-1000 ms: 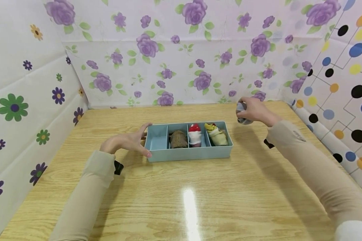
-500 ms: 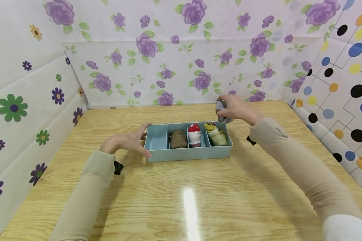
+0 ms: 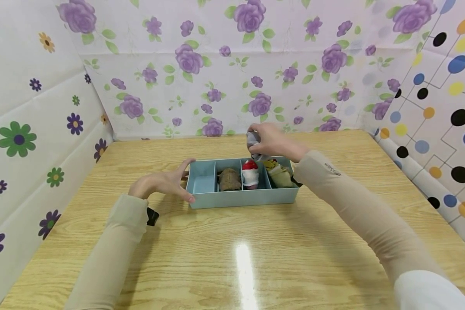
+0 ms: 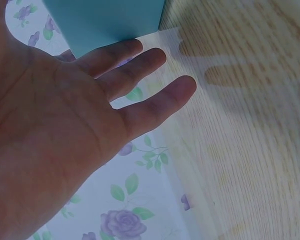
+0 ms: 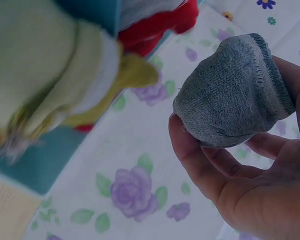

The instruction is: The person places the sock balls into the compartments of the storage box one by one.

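Note:
A rolled grey sock (image 5: 225, 92) is in my right hand (image 3: 271, 140), gripped between thumb and fingers. That hand hovers above the back rim of a light blue divided box (image 3: 242, 199), near its third compartment. My left hand (image 3: 164, 183) holds the box's left end, thumb at the front corner and index finger at the back corner; its other fingers (image 4: 157, 105) extend loosely beside the end wall. Inside the box are a brown rolled sock (image 3: 230, 179), a white and red one (image 3: 250, 175), and a yellowish one (image 3: 280, 175) partly behind my right arm. The leftmost compartment (image 3: 203, 178) is bare.
The box stands on a wood-grain table (image 3: 201, 254). Flower-printed sheeting (image 3: 224, 69) rises behind the table and at the left, and dotted sheeting (image 3: 441, 112) at the right.
My right hand has carried the grey sock leftward, from right of the box to above its back rim. My left hand and the box have stayed in place.

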{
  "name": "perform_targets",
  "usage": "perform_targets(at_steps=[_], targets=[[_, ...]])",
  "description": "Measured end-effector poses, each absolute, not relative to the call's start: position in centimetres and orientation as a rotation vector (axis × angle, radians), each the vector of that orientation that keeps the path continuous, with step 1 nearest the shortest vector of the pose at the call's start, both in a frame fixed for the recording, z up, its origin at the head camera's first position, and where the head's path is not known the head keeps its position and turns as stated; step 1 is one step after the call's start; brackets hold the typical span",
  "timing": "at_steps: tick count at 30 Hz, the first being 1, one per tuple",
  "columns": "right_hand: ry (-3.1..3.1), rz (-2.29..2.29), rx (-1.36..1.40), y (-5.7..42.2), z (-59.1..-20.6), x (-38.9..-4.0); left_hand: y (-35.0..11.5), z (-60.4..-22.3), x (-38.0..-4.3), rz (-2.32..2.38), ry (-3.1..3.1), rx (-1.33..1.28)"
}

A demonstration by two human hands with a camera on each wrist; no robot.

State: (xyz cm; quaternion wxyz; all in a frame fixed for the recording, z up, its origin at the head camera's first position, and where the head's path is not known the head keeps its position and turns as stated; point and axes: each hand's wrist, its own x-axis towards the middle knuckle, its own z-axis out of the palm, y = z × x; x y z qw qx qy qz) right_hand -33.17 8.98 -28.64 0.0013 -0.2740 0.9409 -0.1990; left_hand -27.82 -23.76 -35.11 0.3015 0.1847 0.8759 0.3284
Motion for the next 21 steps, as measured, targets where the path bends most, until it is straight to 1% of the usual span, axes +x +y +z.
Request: perform_targets(at_steps=[9,21], targets=[[2.866,-0.688,-0.988,4.8,-28.3,-32.1,-23.7,-35.0,-27.8,0.876,2.323,0.509],[2.8,-0.652,-1.076,0.1,-29.1,-30.9,-23.8,-35.0,-27.8,0.846,2.334,0.504]])
